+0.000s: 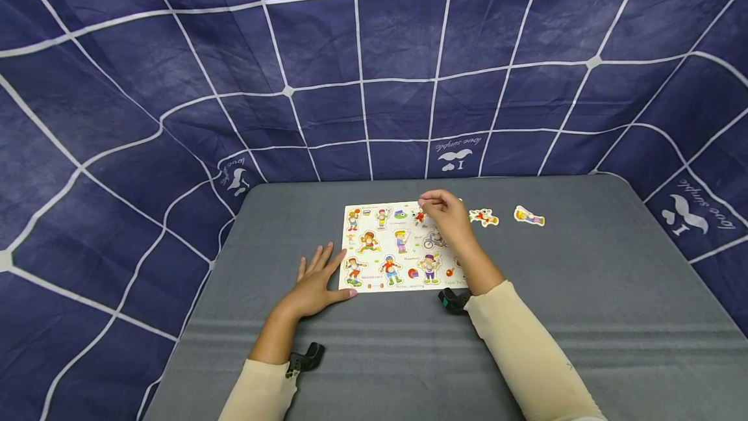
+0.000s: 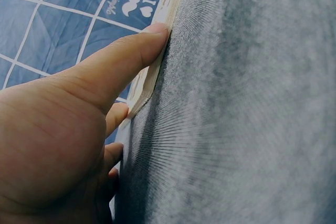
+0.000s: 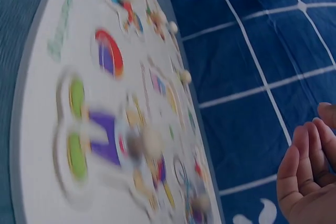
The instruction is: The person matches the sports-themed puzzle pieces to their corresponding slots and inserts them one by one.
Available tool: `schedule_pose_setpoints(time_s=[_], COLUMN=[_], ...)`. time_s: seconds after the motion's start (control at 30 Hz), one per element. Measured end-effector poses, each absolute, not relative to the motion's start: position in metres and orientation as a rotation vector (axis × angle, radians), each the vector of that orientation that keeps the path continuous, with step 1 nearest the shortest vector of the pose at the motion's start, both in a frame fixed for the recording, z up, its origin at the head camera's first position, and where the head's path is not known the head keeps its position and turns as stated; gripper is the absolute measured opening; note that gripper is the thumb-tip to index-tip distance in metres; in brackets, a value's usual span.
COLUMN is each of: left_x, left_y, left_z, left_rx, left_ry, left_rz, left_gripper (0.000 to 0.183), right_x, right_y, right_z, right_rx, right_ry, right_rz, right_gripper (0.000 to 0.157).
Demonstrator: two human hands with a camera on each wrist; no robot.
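A white wooden knob puzzle board [image 1: 382,268] printed with sports figures lies on the table. My left hand [image 1: 312,288] is spread at its left side, with the thumb [image 2: 131,51] touching the near edge and fingertips at the left corner. Over the board's upper right part is my right hand [image 1: 447,216], its fingers loosely bent and the thumb close to them. Nothing shows between the fingers [image 3: 302,169] in the right wrist view. A red figure [image 1: 419,217] lies just below these fingertips. Round knobs stand up from several pieces, such as a figure in purple trousers [image 3: 105,135].
Two loose puzzle pieces lie right of the board: a red and white figure [image 1: 484,217] and a yellow-haired figure in purple [image 1: 528,216]. The grey table [image 1: 374,362] meets a navy curtain [image 1: 327,115] with white lines behind and at the sides.
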State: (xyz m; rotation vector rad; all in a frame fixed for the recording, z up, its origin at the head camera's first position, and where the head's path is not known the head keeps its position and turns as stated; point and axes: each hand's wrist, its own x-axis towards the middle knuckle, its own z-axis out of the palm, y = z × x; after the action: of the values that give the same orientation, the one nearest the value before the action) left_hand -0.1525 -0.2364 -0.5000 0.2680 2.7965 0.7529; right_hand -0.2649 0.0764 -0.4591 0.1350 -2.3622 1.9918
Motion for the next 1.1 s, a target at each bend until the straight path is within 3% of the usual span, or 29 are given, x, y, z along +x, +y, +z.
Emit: schedule_pose_setpoints(time_s=[0.67,1.1], left_x=[-0.151,-0.152], left_y=[-0.237,-0.237], left_z=[-0.498,-0.501], left_rx=[0.28,0.262], left_ry=[2.798,2.801], left_rz=[0.771,0.761], left_gripper=[0.098,0.098], right_x=[-0.275,-0.289], right_y=[0.162,0.194], right_z=[-0.472,-0.477], right_rx=[-0.024,-0.042], right_ry=[-2.594,-2.992], right_rz=[1.7,1.098], right_gripper=[0.028,0.025])
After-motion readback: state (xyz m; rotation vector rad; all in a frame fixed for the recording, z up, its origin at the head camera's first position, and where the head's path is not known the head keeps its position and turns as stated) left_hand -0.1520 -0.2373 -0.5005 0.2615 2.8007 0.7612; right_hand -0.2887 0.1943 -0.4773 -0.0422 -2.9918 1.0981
